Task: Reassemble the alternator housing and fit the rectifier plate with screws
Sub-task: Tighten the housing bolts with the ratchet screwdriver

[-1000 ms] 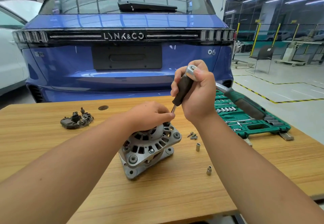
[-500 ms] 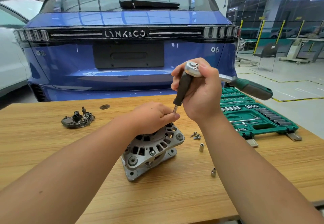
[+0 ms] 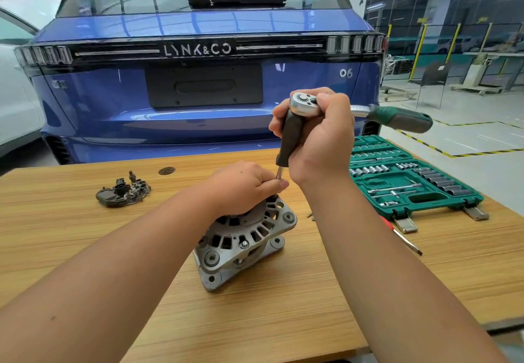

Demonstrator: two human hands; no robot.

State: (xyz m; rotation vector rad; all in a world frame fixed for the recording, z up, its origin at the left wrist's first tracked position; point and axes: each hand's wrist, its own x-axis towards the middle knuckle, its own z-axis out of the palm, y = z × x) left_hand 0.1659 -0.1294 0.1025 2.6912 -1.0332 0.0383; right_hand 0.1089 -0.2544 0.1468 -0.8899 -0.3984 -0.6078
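At centre frame we steady the alternator housing on the tabletop with our left hand, its fingers pinched round the driver's lower shank. Our right hand is closed on the upright ratchet driver, directly above the bolt hole. Farther off, the rectifier plate waits at left; the open socket case, holding sockets, lies right.

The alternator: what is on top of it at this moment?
The left hand rests on top of the alternator, pinching the driver shaft that the right hand holds upright. The fastener under the tip is hidden by the fingers.
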